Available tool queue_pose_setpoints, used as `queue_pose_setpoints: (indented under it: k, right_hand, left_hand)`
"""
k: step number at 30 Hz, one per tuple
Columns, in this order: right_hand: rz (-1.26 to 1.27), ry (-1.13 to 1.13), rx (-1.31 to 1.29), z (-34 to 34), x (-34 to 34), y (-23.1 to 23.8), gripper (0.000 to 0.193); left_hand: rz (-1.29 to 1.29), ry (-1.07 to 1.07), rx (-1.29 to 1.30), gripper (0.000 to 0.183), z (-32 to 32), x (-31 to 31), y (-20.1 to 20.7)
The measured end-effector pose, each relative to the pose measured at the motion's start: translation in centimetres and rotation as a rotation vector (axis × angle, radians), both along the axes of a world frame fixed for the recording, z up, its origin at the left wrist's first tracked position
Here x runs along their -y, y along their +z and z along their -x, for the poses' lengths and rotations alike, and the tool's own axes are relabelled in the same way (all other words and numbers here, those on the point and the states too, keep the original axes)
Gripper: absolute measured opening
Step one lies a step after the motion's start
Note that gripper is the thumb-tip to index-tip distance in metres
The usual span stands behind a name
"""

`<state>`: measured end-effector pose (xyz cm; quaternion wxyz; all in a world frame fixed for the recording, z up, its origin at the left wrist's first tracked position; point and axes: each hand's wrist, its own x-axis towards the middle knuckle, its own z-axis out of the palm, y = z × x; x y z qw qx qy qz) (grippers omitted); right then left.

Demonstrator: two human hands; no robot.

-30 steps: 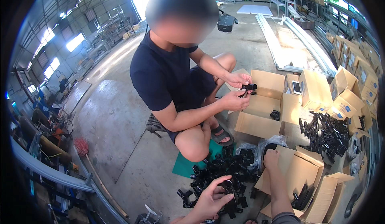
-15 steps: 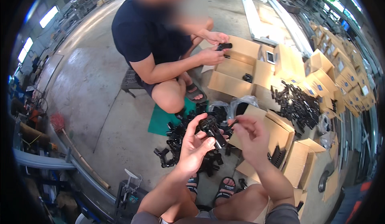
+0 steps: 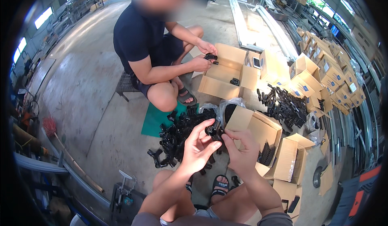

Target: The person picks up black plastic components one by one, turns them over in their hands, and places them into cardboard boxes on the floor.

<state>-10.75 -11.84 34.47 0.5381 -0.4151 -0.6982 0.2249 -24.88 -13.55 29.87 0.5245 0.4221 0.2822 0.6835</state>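
Observation:
My left hand (image 3: 198,147) is closed around a glossy black tubular fitting (image 3: 213,132), held up between thumb and fingers. Pinched against the fitting's right side, my right hand (image 3: 241,147) grips a small black piece, now mostly hidden by the fingertips. Below and behind my hands lies a heap of similar black branched fittings (image 3: 171,139), partly on a green mat (image 3: 150,123). Across from me a seated person (image 3: 139,48) in a dark shirt holds another black fitting (image 3: 210,57) in both hands.
An open carton (image 3: 220,89) with a few black parts stands before the other person. To my right are open cartons (image 3: 287,158), one holding black parts, and a pile of slim black parts (image 3: 283,106). Stacked boxes (image 3: 329,70) stand beyond; a broom (image 3: 76,161) lies left.
My right hand has moved in from the side, bringing its small black piece against the fitting. My left hand has turned the fitting. The view has shifted slightly to the right.

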Motion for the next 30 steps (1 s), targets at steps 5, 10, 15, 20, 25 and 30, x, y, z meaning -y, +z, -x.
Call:
queue_pose_setpoints:
  k: [5, 10, 15, 20, 25, 30]
  right_hand:
    - [0.336, 0.061, -0.145, -0.9, -0.3, -1.3, 0.008]
    - [0.343, -0.009, -0.132, -0.7, -0.4, -2.1, 0.008]
    - [0.261, -0.089, -0.054, -1.0, -0.6, -2.7, 0.008]
    - [0.292, -0.086, -0.051, -1.2, -0.9, -3.5, 0.008]
    - [0.32, -0.066, -0.001, -1.2, -1.1, -3.0, 0.007]
    - [0.335, -0.041, 0.016, -1.4, -1.3, -3.5, 0.008]
  left_hand:
    - [0.019, 0.087, -0.224, 0.059, -0.3, 0.5, 0.4]
    - [0.036, 0.135, -0.373, 0.056, -0.5, 0.3, 1.1]
    - [0.063, 0.162, -0.518, 0.056, -0.6, 0.2, 1.6]
    - [0.004, 0.227, -0.519, 0.056, -0.9, -0.1, 1.6]
    - [0.005, 0.246, -0.555, 0.058, -0.5, -0.1, 1.6]
    - [0.012, 0.253, -0.608, 0.058, -0.4, 0.0, 1.4]
